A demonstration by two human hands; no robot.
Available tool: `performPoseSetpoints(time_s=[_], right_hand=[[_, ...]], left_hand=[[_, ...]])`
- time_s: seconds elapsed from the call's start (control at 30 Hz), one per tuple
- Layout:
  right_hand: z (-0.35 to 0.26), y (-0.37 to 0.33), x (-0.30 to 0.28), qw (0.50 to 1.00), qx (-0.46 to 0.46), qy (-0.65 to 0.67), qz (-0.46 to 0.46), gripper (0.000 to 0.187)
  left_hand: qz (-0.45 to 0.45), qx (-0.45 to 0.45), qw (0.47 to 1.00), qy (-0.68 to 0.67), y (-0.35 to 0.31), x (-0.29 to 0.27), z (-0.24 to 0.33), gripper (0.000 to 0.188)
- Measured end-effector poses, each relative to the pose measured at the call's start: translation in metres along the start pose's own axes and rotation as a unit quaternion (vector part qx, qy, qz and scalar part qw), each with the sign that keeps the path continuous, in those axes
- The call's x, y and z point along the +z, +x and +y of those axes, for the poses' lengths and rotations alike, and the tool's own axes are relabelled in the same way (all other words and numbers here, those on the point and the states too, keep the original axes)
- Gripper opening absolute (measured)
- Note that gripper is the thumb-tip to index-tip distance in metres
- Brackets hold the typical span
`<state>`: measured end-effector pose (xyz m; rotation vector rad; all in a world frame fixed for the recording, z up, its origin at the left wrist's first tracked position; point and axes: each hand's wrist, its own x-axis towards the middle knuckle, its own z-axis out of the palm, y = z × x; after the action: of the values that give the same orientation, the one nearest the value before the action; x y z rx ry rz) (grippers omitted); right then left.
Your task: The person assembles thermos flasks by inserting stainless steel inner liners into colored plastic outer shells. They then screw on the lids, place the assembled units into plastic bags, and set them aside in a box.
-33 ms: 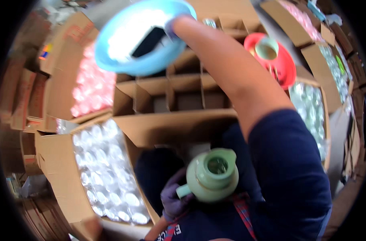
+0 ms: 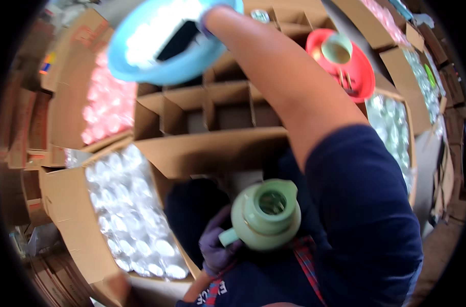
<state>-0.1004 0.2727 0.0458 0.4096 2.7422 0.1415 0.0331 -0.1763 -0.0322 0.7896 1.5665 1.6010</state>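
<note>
Left hand, gloved, is closed on the handle side of the green jug; its fingertips are hidden behind the jug, so the full grip is not readable. Jug sits at the person's lap, mouth up and slightly tilted, apart from the near edge of the divided box. Right arm reaches across that box to its far left part; right hand is at the rim of the blue basin, mostly masked by wrist and blur, so whether it grips or lies open cannot be told. Basin is cut off by the upper picture edge; glare washes out its contents, save a black flat object near the hand, kind unclear. Dividers form open-topped compartments along the box's near edge; a shadowed gap separates that edge from the jug. Red basin, holding a green cup, is at the box's right edge.
</note>
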Motion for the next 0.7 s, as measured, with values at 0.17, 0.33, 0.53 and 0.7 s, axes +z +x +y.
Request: performPoseSetpoints(time_s=[0.17, 0.33, 0.53, 0.7], right_hand=[[-0.125, -0.028, 0.020, 0.975, -0.206, 0.023, 0.080, 0.031], [-0.159, -0.031, 0.026, 0.954, -0.276, 0.041, 0.113, 0.034], [-0.057, -0.111, -0.025, 0.892, -0.301, 0.193, 0.278, 0.038], [-0.055, -0.259, 0.013, 0.813, -0.401, 0.371, 0.202, 0.041]], left_hand=[[-0.017, 0.003, 0.999, -0.042, 0.010, -0.001, 0.001, 0.052], [-0.021, 0.010, 0.999, -0.024, 0.008, -0.007, 0.007, 0.052], [-0.037, 0.025, 0.998, -0.053, 0.008, -0.002, 0.005, 0.054], [-0.035, 0.049, 0.996, -0.059, 0.001, -0.005, -0.007, 0.052]])
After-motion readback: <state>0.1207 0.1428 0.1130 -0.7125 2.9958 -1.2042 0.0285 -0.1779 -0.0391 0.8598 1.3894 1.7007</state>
